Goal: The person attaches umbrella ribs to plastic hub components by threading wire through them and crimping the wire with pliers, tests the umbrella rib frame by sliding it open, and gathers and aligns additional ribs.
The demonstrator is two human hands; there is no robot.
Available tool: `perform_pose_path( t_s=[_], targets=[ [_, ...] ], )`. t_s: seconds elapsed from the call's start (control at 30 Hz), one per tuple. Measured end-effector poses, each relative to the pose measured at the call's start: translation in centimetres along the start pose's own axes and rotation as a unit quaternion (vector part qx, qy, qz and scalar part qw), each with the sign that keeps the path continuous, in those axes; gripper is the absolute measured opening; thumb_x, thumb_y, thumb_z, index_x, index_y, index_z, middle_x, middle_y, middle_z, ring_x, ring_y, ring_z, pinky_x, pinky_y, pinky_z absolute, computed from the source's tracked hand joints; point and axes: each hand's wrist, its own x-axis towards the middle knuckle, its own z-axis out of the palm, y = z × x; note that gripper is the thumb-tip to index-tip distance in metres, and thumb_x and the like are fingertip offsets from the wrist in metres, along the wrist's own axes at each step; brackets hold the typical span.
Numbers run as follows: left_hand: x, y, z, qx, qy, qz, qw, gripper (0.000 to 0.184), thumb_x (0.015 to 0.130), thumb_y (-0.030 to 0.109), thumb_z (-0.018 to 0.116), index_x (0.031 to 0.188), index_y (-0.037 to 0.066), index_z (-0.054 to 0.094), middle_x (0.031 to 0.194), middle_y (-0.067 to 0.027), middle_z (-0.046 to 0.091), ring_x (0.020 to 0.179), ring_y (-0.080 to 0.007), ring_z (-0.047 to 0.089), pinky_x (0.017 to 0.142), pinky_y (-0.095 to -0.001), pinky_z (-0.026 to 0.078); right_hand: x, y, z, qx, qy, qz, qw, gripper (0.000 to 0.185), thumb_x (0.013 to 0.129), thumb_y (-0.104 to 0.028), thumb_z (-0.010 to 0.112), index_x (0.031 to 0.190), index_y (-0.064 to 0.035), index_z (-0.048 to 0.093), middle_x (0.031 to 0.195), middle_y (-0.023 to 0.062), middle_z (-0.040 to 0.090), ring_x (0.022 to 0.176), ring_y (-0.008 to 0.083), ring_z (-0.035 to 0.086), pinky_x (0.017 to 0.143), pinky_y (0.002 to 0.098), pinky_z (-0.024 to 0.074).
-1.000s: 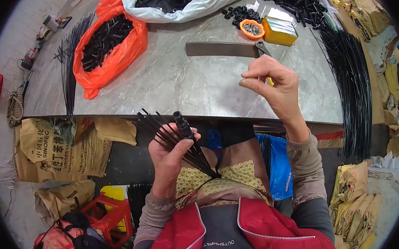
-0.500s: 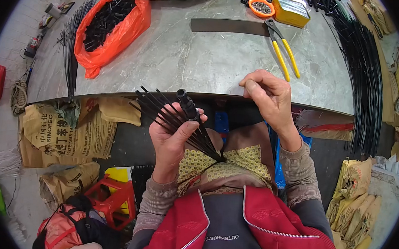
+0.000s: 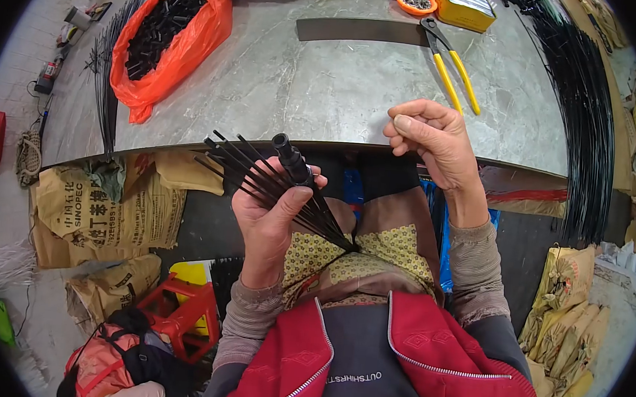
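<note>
My left hand (image 3: pixel 263 224) is wrapped round a bundle of thin black rods (image 3: pixel 325 225), which fan out above the fingers and draw together over my lap. Among them a thick black tube (image 3: pixel 292 160) with a hollow end points up, the thumb lying against it. Over the table's front edge, my right hand (image 3: pixel 440 141) is closed in a pinch, thumb against the curled fingers. Whatever may be between those fingertips is too small or hidden to name. Pliers (image 3: pixel 451 68) with yellow handles lie on the table beyond it.
On the grey table (image 3: pixel 267 84) are a red plastic bag (image 3: pixel 209 40) of short black tubes, a flat dark strip (image 3: pixel 359 31), an orange bowl (image 3: pixel 413 0) of small metal parts and a yellow tin (image 3: pixel 464 13). Long black rods (image 3: pixel 590 158) hang over the right edge.
My right hand has drawn slightly right and its wrist has turned, still pinched. The left hand and its bundle have shifted slightly left. The table appears a little higher in view.
</note>
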Motion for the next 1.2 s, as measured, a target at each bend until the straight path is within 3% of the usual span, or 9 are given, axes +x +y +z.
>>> perform_pose_path(
  t_s=[0.3, 0.73, 0.83, 1.0, 1.2],
  targets=[
    [0.2, 0.1, 0.1, 0.021, 0.013, -0.001, 1.000, 0.039, 0.080, 0.006, 0.078, 0.112, -0.006, 0.058, 0.097, -0.0196, 0.067, 0.087, -0.0296, 0.069, 0.084, -0.0419, 0.056, 0.0, 0.0, 0.0, 0.056, -0.033, 0.014, 0.998, 0.020, 0.091, -0.005, 0.065, 0.109, 0.0033, 0.064, 0.094, 0.0174, 0.072, 0.080, 0.0186, 0.072, 0.067, 0.0250, 0.0604],
    [0.2, 0.1, -0.3, 0.018, 0.011, -0.003, 1.000, 0.040, 0.080, 0.007, 0.079, 0.112, -0.005, 0.058, 0.098, -0.0199, 0.068, 0.088, -0.0294, 0.069, 0.084, -0.0422, 0.055, 0.0, 0.8, 0.7, 0.115, -0.061, 0.018, 0.991, 0.013, 0.092, -0.008, 0.064, 0.100, 0.0019, 0.063, 0.089, 0.0171, 0.071, 0.074, 0.0202, 0.073, 0.058, 0.0239, 0.0599],
    [0.3, 0.0, -0.5, -0.004, -0.001, 0.006, 1.000, 0.034, 0.082, -0.003, 0.074, 0.112, -0.006, 0.059, 0.100, -0.0193, 0.068, 0.089, -0.0270, 0.069, 0.085, -0.0388, 0.056, 0.0, 1.1, 1.0, 0.138, -0.075, 0.023, 0.987, 0.012, 0.092, -0.008, 0.063, 0.098, 0.0015, 0.063, 0.088, 0.0166, 0.071, 0.074, 0.0200, 0.073, 0.056, 0.0235, 0.0594],
    [0.4, 0.1, -0.6, -0.006, -0.003, 0.008, 1.000, 0.031, 0.082, -0.005, 0.072, 0.110, -0.006, 0.059, 0.100, -0.0190, 0.069, 0.090, -0.0265, 0.069, 0.085, -0.0378, 0.056, -0.5, 2.5, 2.5, 0.150, -0.088, 0.007, 0.985, 0.011, 0.093, -0.010, 0.064, 0.096, 0.0008, 0.062, 0.086, 0.0157, 0.071, 0.070, 0.0186, 0.071, 0.055, 0.0230, 0.0576],
    [0.4, -0.1, -0.9, -0.020, 0.001, 0.005, 1.000, 0.029, 0.082, -0.005, 0.072, 0.109, -0.005, 0.060, 0.100, -0.0164, 0.069, 0.090, -0.0238, 0.069, 0.084, -0.0351, 0.056, -1.5, 5.0, 6.0, 0.120, -0.058, -0.087, 0.987, 0.008, 0.091, -0.008, 0.066, 0.092, -0.0005, 0.064, 0.093, 0.0124, 0.068, 0.082, 0.0149, 0.065, 0.073, 0.0264, 0.0543]
  ],
)
